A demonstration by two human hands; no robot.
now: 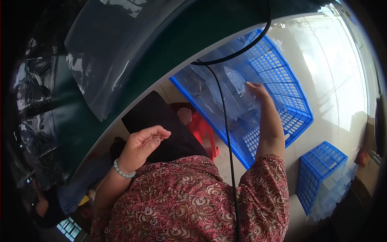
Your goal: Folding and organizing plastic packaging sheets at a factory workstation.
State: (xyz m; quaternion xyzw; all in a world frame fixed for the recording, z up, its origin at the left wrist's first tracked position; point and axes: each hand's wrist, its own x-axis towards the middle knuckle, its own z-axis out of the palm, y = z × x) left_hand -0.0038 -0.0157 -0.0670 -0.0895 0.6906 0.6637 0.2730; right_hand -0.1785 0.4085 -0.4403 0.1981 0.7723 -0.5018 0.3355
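Observation:
My right hand point(258, 90) reaches into a blue plastic crate point(293, 86). Its thumb and fingers close at the edge of a clear plastic bag point(235, 79) with a pale patch; some of the fingers are hidden. More clear plastic point(209, 90) fills the crate's bottom. In front of my body, over my dark-clad lap, hovers my left hand point(142, 146), wearing a beaded bracelet. Its fingers curve loosely with the thumb just off them, and nothing shows between them. Large clear plastic sheets point(100, 52) lie on the dark green table point(181, 32) at the left.
A black cable point(224, 105) hangs across the crate and down my front. A red stool point(203, 131) stands under the table's edge. At the lower right is a smaller blue crate point(318, 171) beside more clear plastic point(334, 191). Another person point(48, 205) sits at the lower left.

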